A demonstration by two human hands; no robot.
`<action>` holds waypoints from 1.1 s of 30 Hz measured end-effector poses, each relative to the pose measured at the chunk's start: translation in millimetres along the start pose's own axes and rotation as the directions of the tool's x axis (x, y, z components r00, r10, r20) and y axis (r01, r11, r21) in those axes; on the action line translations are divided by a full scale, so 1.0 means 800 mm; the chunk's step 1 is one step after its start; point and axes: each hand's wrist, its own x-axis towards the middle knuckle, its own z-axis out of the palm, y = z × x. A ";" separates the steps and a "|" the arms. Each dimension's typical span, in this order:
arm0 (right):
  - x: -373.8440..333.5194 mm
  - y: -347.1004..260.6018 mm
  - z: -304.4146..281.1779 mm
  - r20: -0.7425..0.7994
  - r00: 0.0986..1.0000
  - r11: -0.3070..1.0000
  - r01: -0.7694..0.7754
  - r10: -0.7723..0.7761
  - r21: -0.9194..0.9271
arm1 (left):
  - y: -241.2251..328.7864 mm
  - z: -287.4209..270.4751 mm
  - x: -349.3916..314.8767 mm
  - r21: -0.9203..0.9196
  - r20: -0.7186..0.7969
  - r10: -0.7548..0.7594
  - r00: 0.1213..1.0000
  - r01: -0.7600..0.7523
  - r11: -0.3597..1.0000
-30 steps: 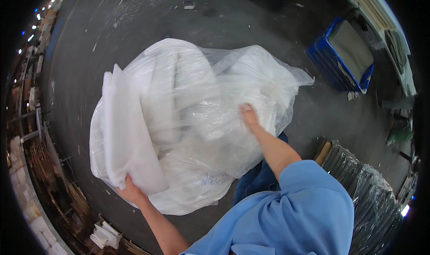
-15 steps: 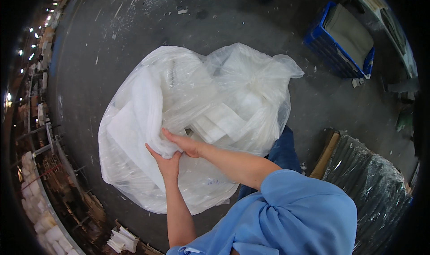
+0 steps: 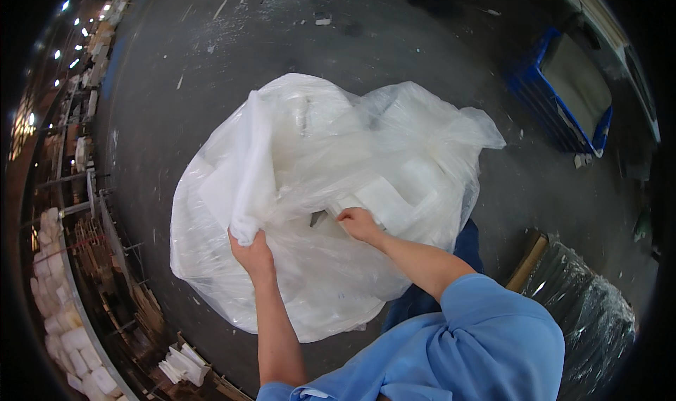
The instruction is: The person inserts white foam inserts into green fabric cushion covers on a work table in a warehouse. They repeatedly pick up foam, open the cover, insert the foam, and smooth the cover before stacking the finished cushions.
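Observation:
A large clear plastic bag (image 3: pixel 331 288) lies on the floor before me, loosely filled with soft white sheets (image 3: pixel 384 200) that show through the film. My left hand (image 3: pixel 252 252) is closed around the bunched lower end of a white fluffy sheet (image 3: pixel 257 161), which stands up in a fold along the bag's left part. At the bag's middle, beside a small dark gap, my right hand (image 3: pixel 360 223) has its fingers curled together against the film and the sheet edges. What those fingers pinch is too small to make out.
A blue plastic crate (image 3: pixel 553 102) with grey-green sheet material stands at the far right. Near right, a film-wrapped dark stack (image 3: pixel 584 309) sits beside a brown board (image 3: pixel 528 260). Racks with white bundles (image 3: pixel 81 345) line the left side. Small scraps litter the grey floor (image 3: pixel 246 42).
My hands have moved apart: the right has left the white sheet and shifted right to the bag's middle. The left keeps its hold on the sheet, whose fold now stands more upright.

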 end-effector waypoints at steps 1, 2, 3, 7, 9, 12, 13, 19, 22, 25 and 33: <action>0.010 0.015 -0.003 -0.138 0.990 0.975 -0.042 0.011 -0.220 | 0.007 -0.001 -0.003 -0.018 -0.008 0.001 1.000 -0.001 1.000; 0.021 0.020 -0.005 -0.256 0.966 0.901 -0.080 -0.035 -0.426 | 0.014 -0.003 -0.006 -0.032 -0.013 0.004 1.000 -0.004 0.999; 0.036 0.024 -0.008 -0.354 0.929 0.785 -0.139 -0.108 -0.604 | 0.022 -0.005 -0.008 -0.042 -0.021 0.005 1.000 -0.006 0.999; 0.177 0.057 -0.070 -0.202 0.504 0.372 0.262 -0.840 -0.891 | 0.078 -0.011 0.017 0.010 0.022 0.077 0.997 -0.077 0.997; 0.233 0.021 -0.122 -0.305 0.819 0.602 0.061 -0.487 -0.796 | 0.097 -0.014 0.041 0.069 0.091 0.126 0.988 -0.132 0.989; 0.253 -0.047 -0.180 -0.453 0.886 0.925 -0.085 -0.101 -0.371 | 0.097 -0.019 0.056 0.190 0.117 0.193 0.974 -0.212 0.959; 0.245 -0.061 -0.186 -0.459 0.884 0.951 -0.066 -0.085 -0.303 | 0.093 -0.018 0.057 0.212 0.113 0.206 0.972 -0.227 0.951; 0.229 -0.060 -0.174 -0.461 0.886 0.993 -0.010 -0.047 -0.120 | 0.094 0.010 0.076 0.218 0.191 0.249 0.949 -0.288 0.932; 0.231 -0.034 -0.148 -0.439 0.899 0.998 -0.015 -0.012 -0.058 | 0.102 0.019 0.083 0.263 0.222 0.236 0.946 -0.291 0.920; 0.241 -0.022 -0.128 -0.405 0.914 1.000 0.003 -0.002 0.003 | 0.087 0.018 0.090 0.266 0.222 0.265 0.938 -0.320 0.909; 0.270 -0.045 -0.077 -0.383 0.920 0.964 0.169 -0.081 0.203 | 0.070 0.030 0.096 0.262 0.232 0.258 0.938 -0.316 0.912</action>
